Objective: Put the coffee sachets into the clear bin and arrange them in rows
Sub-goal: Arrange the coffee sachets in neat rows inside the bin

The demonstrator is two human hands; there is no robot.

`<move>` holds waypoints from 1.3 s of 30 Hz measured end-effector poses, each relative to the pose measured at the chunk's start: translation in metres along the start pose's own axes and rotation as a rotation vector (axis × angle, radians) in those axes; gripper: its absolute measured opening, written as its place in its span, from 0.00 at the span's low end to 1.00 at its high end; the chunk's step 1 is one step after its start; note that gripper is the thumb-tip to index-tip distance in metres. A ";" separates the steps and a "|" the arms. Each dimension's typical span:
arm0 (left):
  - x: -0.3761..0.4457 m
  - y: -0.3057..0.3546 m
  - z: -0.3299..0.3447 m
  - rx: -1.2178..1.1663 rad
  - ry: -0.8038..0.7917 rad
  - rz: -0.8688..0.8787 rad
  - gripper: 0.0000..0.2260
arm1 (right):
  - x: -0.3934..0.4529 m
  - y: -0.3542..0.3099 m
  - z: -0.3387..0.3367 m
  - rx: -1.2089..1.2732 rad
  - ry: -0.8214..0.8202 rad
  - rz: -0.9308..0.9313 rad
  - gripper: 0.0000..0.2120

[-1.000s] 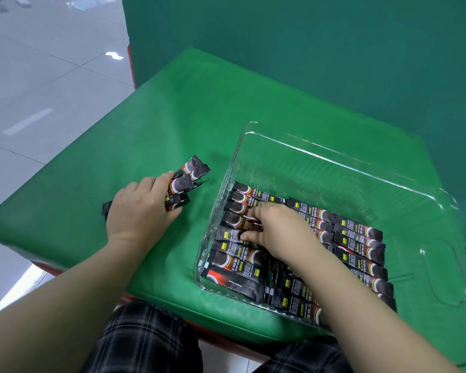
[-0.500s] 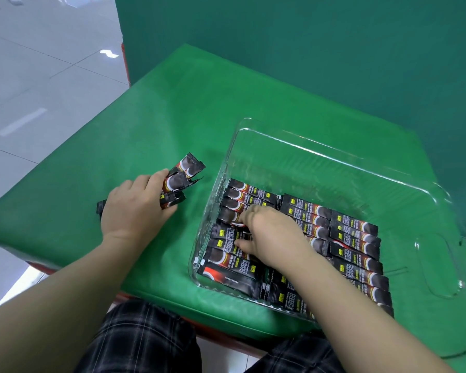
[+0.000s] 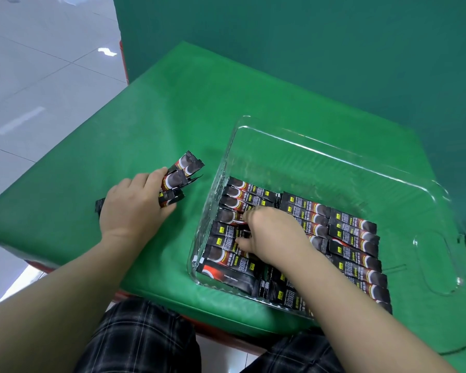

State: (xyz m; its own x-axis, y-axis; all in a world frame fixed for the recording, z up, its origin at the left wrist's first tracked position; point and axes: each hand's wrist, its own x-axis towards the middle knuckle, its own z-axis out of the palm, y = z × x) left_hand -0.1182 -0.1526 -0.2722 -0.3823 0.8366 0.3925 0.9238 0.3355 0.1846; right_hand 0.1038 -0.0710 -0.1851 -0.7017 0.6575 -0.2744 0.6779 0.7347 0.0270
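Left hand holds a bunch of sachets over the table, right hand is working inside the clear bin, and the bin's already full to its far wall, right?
Not full. In the head view the sachets in the bin fill only the near part of the clear bin; its far part is bare.

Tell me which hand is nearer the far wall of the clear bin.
Right. The right hand is inside the clear bin on the sachet rows; the left hand grips sachets outside it.

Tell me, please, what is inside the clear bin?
Black coffee sachets lie in rows on the floor of the clear bin. The right hand covers some.
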 end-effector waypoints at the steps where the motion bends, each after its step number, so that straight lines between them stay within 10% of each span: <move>1: 0.000 0.000 0.000 0.003 -0.005 -0.004 0.29 | 0.000 0.000 0.000 0.004 0.005 0.003 0.17; 39: 0.000 0.000 0.000 0.000 0.000 -0.021 0.28 | 0.015 -0.011 0.008 0.065 0.141 -0.026 0.20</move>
State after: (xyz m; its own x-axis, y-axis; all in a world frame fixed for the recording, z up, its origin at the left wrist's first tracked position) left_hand -0.1179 -0.1526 -0.2724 -0.4013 0.8295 0.3885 0.9157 0.3530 0.1922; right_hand 0.0877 -0.0709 -0.1973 -0.7401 0.6585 -0.1365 0.6684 0.7427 -0.0416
